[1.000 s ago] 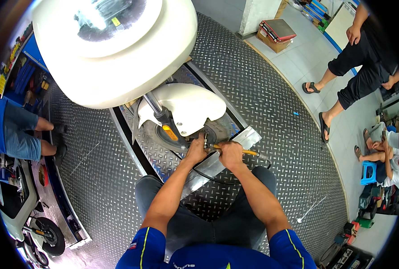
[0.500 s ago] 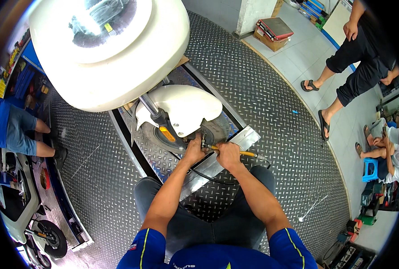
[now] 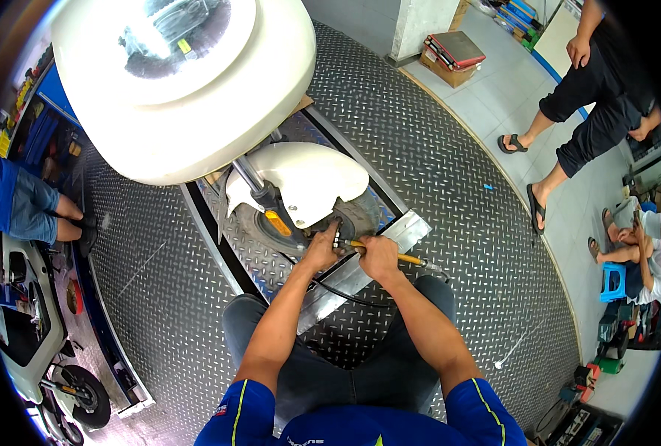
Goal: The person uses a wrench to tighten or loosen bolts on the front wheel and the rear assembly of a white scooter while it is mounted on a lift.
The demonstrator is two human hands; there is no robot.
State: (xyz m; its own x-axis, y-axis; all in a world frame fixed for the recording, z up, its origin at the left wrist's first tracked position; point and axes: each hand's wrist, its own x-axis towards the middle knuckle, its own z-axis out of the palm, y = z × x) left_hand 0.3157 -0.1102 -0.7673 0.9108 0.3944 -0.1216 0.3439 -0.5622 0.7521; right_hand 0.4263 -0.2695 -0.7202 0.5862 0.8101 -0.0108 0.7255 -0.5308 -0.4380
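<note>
In front of me is the front wheel (image 3: 358, 220) of a white scooter, under a white mudguard (image 3: 300, 175). My right hand (image 3: 379, 257) is closed around a yellow hose-like tool (image 3: 412, 260) that runs out to the right and ends in a metal fitting. Its other end has a silvery fitting (image 3: 337, 240) close to the wheel. Beside that fitting, my left hand (image 3: 321, 249) reaches in at the wheel with bent, closed fingers; what they pinch is hidden. Below both hands a thin black hose (image 3: 352, 299) curves.
The scooter's large white front body (image 3: 196, 141) overhangs on the left. A metal plate (image 3: 412, 229) crosses the ramp ahead of the wheel. One person stands at the left, another (image 3: 605, 111) at the right; a third sits by a blue stool (image 3: 613, 281). Another scooter (image 3: 85, 398) stands lower left.
My left fingers have shifted slightly up at the wheel, while my right hand keeps its hold on the yellow tool. The person at the left has moved a little.
</note>
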